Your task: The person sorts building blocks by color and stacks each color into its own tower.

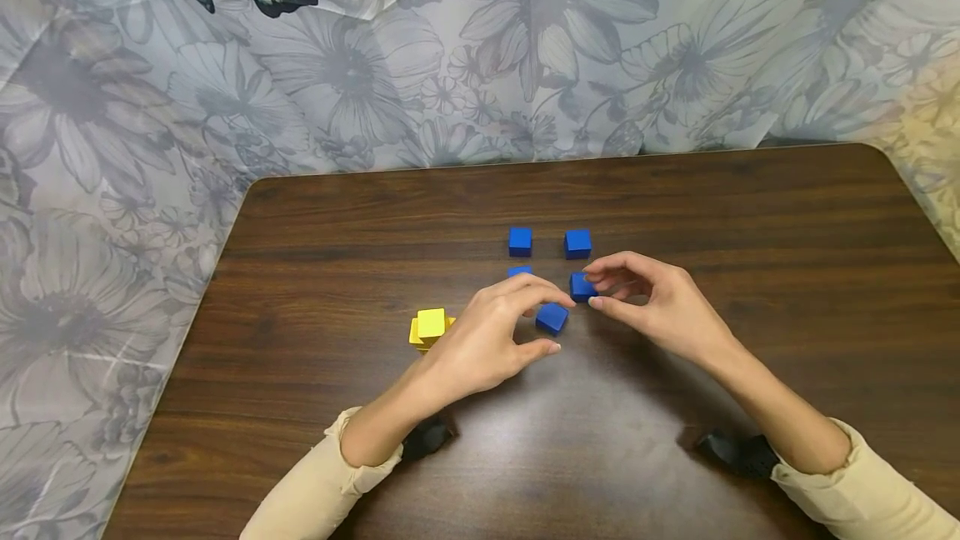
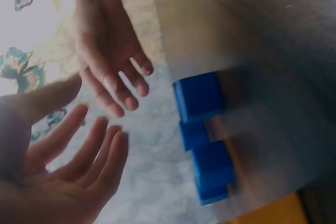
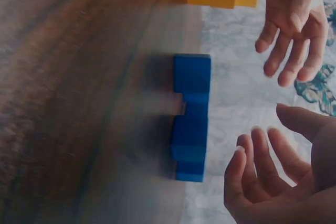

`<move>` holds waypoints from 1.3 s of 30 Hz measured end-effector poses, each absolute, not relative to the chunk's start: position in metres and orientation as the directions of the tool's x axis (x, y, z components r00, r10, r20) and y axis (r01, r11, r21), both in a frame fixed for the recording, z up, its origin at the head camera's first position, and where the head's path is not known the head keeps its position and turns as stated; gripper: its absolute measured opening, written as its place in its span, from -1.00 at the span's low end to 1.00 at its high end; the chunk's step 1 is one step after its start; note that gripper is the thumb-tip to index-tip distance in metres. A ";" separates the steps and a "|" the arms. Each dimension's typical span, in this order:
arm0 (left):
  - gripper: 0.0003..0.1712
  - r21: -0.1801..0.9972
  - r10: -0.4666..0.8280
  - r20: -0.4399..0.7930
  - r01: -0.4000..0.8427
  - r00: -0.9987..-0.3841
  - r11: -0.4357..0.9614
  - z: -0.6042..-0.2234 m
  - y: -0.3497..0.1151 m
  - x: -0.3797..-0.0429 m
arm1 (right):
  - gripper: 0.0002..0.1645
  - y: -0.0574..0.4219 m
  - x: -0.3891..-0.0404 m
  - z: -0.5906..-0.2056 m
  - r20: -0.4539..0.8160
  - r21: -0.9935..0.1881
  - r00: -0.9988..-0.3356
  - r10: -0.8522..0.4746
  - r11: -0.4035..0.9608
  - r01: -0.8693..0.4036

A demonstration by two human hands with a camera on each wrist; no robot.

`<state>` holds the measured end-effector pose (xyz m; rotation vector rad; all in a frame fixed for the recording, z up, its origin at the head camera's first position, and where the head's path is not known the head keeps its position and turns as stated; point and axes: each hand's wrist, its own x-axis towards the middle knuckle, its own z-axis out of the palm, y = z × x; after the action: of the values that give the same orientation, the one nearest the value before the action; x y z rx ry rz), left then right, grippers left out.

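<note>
My left hand [image 1: 491,336] hovers over the table with thumb and fingers spread apart and nothing between them. Just beyond its fingertips, in the head view, lies a turned blue cube [image 1: 552,319]. Facing it, my right hand [image 1: 660,307] has loosely bent fingers, also with nothing in them. Its fingertips overlap another blue cube [image 1: 581,287] in the head view, but the right wrist view shows the hand raised off the blue blocks [image 3: 192,74]. A further blue cube [image 1: 519,271] is partly hidden behind the left hand.
Two more blue cubes, a left one [image 1: 520,242] and a right one [image 1: 577,244], sit farther back. Yellow blocks [image 1: 431,325], one on top of others, stand left of the left hand. The brown wooden table [image 1: 360,232] ends at a flowered cloth [image 1: 345,73] behind.
</note>
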<state>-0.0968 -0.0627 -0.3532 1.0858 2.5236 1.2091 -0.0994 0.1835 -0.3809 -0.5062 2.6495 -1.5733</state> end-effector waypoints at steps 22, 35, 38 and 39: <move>-0.48 0.714 0.557 0.081 0.438 -0.827 0.546 -0.387 -0.052 -0.100 | -0.66 0.178 -0.094 -0.399 0.060 -0.812 -0.941 -0.333 0.533 -0.240; -0.50 0.745 0.540 -0.042 0.334 -0.840 0.577 -0.393 -0.051 -0.099 | -0.62 0.171 -0.091 -0.405 -0.005 -0.819 -0.939 -0.345 0.539 -0.194; -0.50 0.734 0.540 -0.061 0.329 -0.840 0.594 -0.394 -0.051 -0.098 | -0.62 0.169 -0.090 -0.407 -0.018 -0.821 -0.936 -0.351 0.540 -0.187; -0.50 0.732 0.541 -0.069 0.326 -0.838 0.598 -0.394 -0.051 -0.098 | -0.62 0.169 -0.090 -0.408 -0.022 -0.820 -0.935 -0.355 0.541 -0.186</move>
<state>-0.0981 -0.0508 -0.3936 0.7083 2.5443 1.0820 -0.0898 0.1688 -0.4076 -0.4597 2.5907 -1.3458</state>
